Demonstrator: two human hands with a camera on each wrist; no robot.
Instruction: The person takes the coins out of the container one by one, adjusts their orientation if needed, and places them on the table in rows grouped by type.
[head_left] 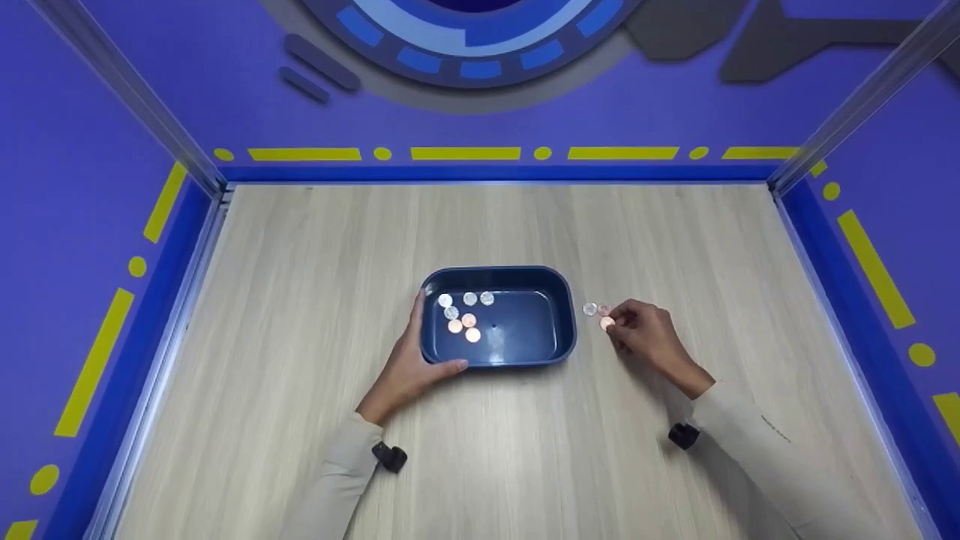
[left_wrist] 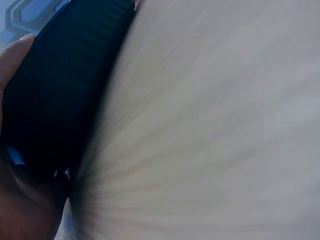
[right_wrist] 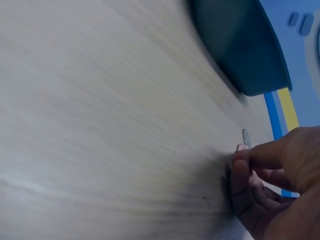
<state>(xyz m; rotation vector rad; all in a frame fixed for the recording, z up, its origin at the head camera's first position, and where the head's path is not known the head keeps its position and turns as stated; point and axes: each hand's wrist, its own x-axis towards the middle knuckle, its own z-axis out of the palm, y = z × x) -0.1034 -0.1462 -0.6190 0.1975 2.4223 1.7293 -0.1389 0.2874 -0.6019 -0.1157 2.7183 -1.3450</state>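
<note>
Surface: you work on a pale wood-grain table (head_left: pixel 300 300) walled by purple panels (head_left: pixel 82 187) with yellow dashes and a blue border strip.
Tray: a dark blue tray (head_left: pixel 525 279) sits mid-table, holding six coins (head_left: pixel 461 315) bunched in its left half, some silver, some copper.
Left hand: your left hand (head_left: pixel 411 367) grips the tray's near left corner, thumb along the front rim, fingers up the left wall.
Right hand: your right hand (head_left: pixel 646 336) sits just right of the tray, fingers curled, pinching a copper coin (head_left: pixel 607 323) at the fingertips.
Loose coins: a silver coin (head_left: pixel 589 309) and another copper one (head_left: pixel 604 309) lie on the table between tray and right hand.
Open room: bare table stretches behind the tray, to both sides and in front of your sleeves (head_left: pixel 757 442).
</note>
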